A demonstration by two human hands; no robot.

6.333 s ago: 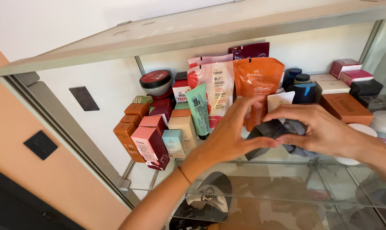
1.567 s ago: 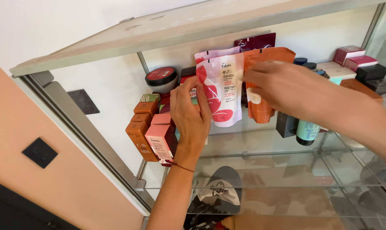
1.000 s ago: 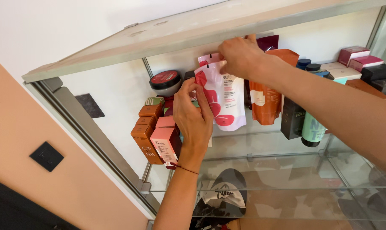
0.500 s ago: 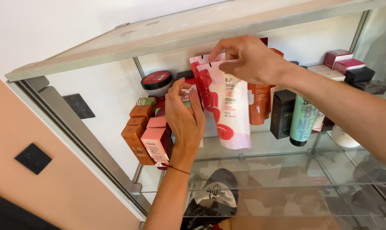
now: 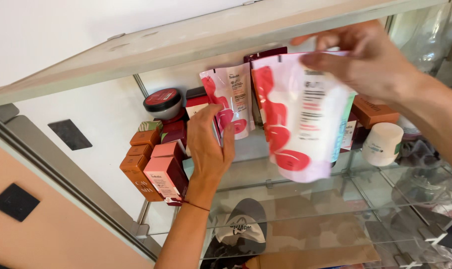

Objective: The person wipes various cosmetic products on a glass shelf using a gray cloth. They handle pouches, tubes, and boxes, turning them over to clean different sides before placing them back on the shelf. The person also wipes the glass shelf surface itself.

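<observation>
We see a glass shelf (image 5: 305, 184) under a pale top board (image 5: 196, 40). Toward the shelf's left edge stand orange boxes (image 5: 136, 167), with a pink-and-maroon box (image 5: 163, 177) just beside them at the front. Behind these a round jar with a red lid (image 5: 162, 102) sits on a dark red box (image 5: 173, 130) near the back wall. Toward the shelf's right side a white jar (image 5: 381, 144) stands near the front edge, with a brown box (image 5: 373, 110) behind it. Below the glass lies a dark cap (image 5: 243, 226). Two black square plates (image 5: 70, 133) are fixed on the walls at the left.
</observation>
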